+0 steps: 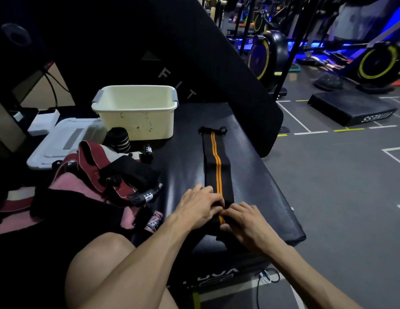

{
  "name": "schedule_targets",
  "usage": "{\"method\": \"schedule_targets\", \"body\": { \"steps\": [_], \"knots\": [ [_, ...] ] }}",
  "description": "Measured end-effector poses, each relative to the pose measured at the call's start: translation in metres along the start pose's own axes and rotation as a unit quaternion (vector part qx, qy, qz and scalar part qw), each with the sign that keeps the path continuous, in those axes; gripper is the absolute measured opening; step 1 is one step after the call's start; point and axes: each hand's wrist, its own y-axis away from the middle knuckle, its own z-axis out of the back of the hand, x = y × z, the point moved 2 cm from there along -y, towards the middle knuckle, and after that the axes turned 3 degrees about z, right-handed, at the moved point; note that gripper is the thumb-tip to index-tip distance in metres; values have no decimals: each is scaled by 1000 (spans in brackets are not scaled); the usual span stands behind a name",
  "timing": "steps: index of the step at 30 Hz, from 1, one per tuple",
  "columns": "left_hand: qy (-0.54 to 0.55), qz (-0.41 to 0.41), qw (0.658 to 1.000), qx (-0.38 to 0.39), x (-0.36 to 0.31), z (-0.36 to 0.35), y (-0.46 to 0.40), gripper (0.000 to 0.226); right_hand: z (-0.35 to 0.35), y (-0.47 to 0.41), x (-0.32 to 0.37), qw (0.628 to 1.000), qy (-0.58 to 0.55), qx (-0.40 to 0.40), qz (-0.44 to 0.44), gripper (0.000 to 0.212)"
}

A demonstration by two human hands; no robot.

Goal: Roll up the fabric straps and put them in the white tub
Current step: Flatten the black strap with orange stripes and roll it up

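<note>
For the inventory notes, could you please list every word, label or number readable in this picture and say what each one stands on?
"FIT": pale letters on the black upright pad behind the white tub; any further letters are hidden.
"FITNESS": upside down on the side of the black platform on the floor.
White letters on the bench front: cut off, unreadable.
Label on a black strap in the pile: too small.
Tag by the tub: too small.
Pink label: blurred.

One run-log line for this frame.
stage: rolling start | left hand and right hand: gripping near end of orange-striped strap | white tub: no strap visible inside
</note>
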Motion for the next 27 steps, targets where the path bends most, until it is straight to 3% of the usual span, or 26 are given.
{"method": "schedule_targets", "body": {
  "steps": [8, 15, 21, 27],
  "knots": [
    [-13, -67, 996, -62, -7, -7, 0, 12, -4, 14, 7, 999, -46, -9, 1, 36],
    [-12, -57, 996, -64, -4, -12, -9, 14, -4, 23, 11, 996, -85, -22, -26, 38],
    [128, 23, 991, 40, 0, -10, -19, 44, -4, 22, 11, 995, -87, -29, -30, 32],
    [-91, -67, 977, 178, -18, 6, -40, 57, -6, 20, 9, 996, -76, -18, -32, 37]
  ]
}}
